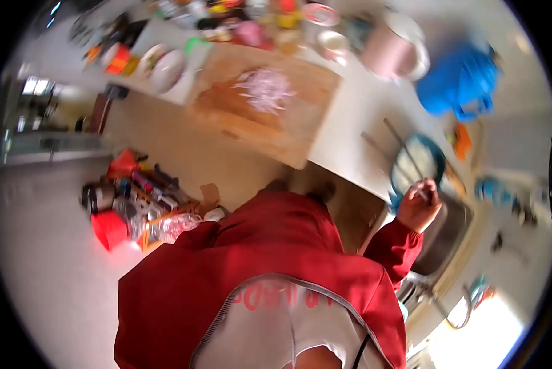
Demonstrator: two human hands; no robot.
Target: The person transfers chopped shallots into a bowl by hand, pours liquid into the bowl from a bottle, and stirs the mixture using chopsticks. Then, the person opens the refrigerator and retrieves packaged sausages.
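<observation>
My right hand [419, 206], in a red sleeve, is closed around thin chopsticks [403, 143] at the right of the view. They slant up and to the left across a teal bowl [441, 161] that holds something pale and whitish. The picture is blurred there, so how deep the tips reach cannot be told. No part of my left hand shows.
A wooden cutting board [316, 117] with shredded pale-purple food [265, 90] lies on the counter [365, 104]. Behind stand a pink jug [390, 49] and a blue jug [457, 80]. A metal sink [439, 243] is beside my right arm. Cluttered goods [147, 197] sit low on the left.
</observation>
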